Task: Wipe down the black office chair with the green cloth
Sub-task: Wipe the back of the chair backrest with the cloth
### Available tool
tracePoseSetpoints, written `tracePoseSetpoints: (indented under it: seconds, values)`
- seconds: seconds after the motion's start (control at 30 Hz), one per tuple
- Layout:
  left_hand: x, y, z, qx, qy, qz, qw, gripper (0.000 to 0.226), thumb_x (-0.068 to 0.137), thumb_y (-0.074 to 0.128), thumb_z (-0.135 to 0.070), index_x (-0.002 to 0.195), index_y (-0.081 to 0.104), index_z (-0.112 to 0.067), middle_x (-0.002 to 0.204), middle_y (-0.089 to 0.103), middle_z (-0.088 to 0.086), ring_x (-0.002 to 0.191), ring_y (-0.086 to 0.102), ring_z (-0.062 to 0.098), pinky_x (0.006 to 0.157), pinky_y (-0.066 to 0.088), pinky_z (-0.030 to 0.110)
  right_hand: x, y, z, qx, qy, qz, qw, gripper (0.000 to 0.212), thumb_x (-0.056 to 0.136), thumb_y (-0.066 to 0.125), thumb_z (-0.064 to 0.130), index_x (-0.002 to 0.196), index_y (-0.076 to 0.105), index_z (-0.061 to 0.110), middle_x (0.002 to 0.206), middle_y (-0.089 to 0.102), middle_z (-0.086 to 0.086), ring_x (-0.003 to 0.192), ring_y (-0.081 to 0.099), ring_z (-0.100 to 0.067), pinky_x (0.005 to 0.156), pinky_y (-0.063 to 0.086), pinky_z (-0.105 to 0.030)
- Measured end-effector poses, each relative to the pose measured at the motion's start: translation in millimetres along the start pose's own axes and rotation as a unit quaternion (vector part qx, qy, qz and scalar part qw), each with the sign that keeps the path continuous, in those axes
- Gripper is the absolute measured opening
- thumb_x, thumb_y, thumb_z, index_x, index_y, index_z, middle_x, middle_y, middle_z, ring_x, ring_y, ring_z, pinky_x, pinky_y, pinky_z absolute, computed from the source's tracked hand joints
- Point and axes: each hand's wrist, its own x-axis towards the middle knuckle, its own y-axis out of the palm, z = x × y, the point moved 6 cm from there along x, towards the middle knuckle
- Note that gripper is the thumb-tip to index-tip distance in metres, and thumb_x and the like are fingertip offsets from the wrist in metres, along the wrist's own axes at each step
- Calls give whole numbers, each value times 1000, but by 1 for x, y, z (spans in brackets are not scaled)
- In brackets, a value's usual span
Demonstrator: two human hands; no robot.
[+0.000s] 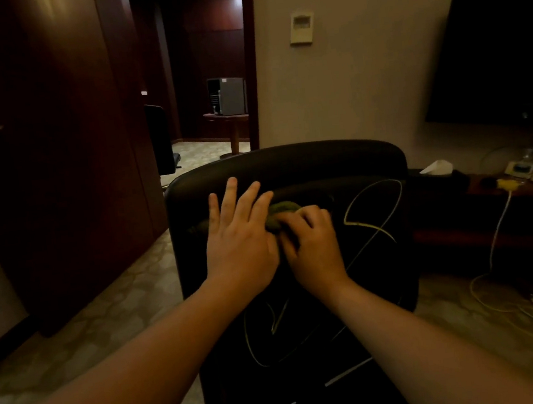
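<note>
Green cloth (281, 215) bunched on upper back of black office chair (288, 172), clenched under right hand (311, 246). Left hand (241, 238) flat, fingers spread, released, bracing backrest just left of cloth. Yellow scribbles lying right and below; right hand nearer.

legible text: none. black office chair (288, 172), back panel: pale looping scrawled lines, not readable as letters. wall control panel (302, 28): small display, too blurred to read. no brands or numbers discernible.
</note>
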Motion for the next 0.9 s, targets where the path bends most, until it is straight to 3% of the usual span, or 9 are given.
tracePoseSetpoints:
  seconds: [0.1, 0.23, 0.3, 0.43, 0.5, 0.63, 0.73, 0.83, 0.9]
  values:
    - [4, 5, -5, 8, 8, 21, 1000, 65, 99, 45, -38, 159, 24, -27, 171, 11, -2, 156, -17, 24, 122, -17, 50, 18, -26, -47, -9, 95, -53, 994, 23, 95, 57, 26, 116, 64, 25, 105, 49, 1, 100, 46, -19, 86, 48, -37]
    - [12, 13, -16, 12, 33, 39, 999, 65, 101, 41, -42, 161, 20, -28, 171, 7, -1, 156, -17, 25, 124, -15, 49, 22, -55, -108, 19, 300, -108, 947, 29, 100, 53, 25, 129, 56, 22, 121, 45, -2, 112, 50, -21, 92, 39, -27]
    - [19, 19, -25, 20, 37, 47, 998, 66, 101, 39, -44, 161, 17, -28, 172, 5, -1, 156, -14, 26, 125, -10, 51, 19, -50, -102, 26, 273, -97, 957, 29, 100, 53, 23, 129, 56, 21, 121, 46, -3, 106, 51, -18, 91, 43, -27]
    - [25, 31, -44, 47, 25, 35, 998, 68, 99, 38, -47, 161, 15, -27, 169, 9, 3, 155, 2, 31, 125, -4, 54, -3, -17, -63, 10, 46, 18, 999, 26, 94, 57, 26, 119, 63, 22, 103, 52, -2, 93, 53, -20, 80, 50, -36]
    - [27, 33, -46, 52, 11, 16, 998, 72, 97, 42, -47, 160, 16, -26, 165, 14, 4, 151, 9, 31, 125, -1, 52, -2, -20, -73, 2, 28, 15, 1000, 29, 93, 51, 33, 118, 64, 24, 98, 50, 0, 93, 51, -21, 78, 49, -36]
    - [37, 43, -46, 59, -11, 7, 998, 81, 93, 48, -54, 160, 11, -26, 158, 14, 5, 146, 12, 31, 123, 0, 52, 14, -43, -119, -22, 96, -35, 995, 30, 97, 48, 29, 125, 60, 26, 105, 46, 3, 99, 48, -19, 86, 49, -39]
    - [39, 52, -48, 72, -14, 0, 997, 82, 92, 47, -56, 159, 12, -25, 157, 14, 6, 147, 13, 32, 124, -2, 54, 27, -68, -172, -39, 224, -111, 968, 33, 100, 50, 25, 132, 56, 25, 118, 48, -2, 109, 51, -21, 97, 45, -35]
    - [40, 56, -49, 84, -15, -10, 996, 80, 91, 45, -55, 157, 13, -24, 156, 15, 6, 145, 14, 32, 123, -1, 54, 30, -94, -212, -24, 370, -175, 912, 32, 102, 48, 23, 133, 56, 22, 128, 48, -5, 114, 54, -24, 90, 39, -27]
    - [40, 57, -48, 91, -14, -20, 996, 79, 89, 47, -55, 156, 17, -24, 154, 18, 6, 142, 17, 33, 122, 3, 54, 30, -96, -215, -23, 391, -175, 903, 32, 102, 48, 21, 133, 55, 22, 130, 47, -4, 114, 55, -22, 88, 38, -26]
